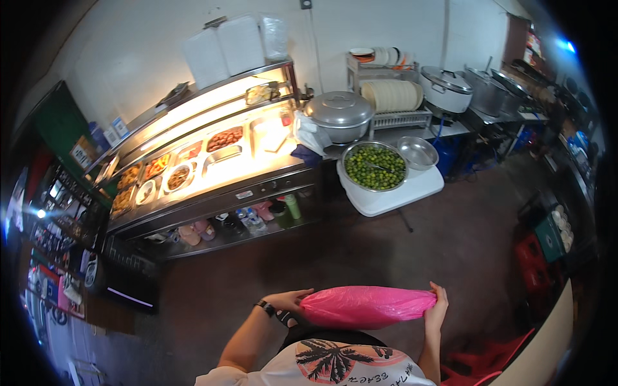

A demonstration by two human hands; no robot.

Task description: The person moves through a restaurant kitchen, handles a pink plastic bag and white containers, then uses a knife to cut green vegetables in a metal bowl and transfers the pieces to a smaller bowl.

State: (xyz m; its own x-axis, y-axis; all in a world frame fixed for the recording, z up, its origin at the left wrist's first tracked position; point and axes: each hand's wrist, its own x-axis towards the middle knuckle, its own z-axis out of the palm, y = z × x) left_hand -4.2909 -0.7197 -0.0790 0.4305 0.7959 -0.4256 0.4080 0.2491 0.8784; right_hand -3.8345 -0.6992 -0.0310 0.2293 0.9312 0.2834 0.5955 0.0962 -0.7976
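Note:
A long pink plastic bag [364,306], puffed out and wrinkled, stretches sideways in front of my waist. Its left end is gripped by my left hand [292,300], which has a dark watch on the wrist. My right hand [438,305] grips the narrower right end, fingers wrapped around the plastic. What the bag contains, if anything, is hidden. Beyond it, a metal basin of small green citrus fruits [374,166] with a utensil in it rests on a white folding table [386,205]. Beside that basin sits a metal bowl [418,152].
A lit steel food warmer [227,186] with trays of cooked food stands ahead to the left. Behind the table are a lidded pot [339,113], a plate rack [393,116] and a rice cooker [446,89]. Crates [533,263] and a red chair [487,357] stand at right.

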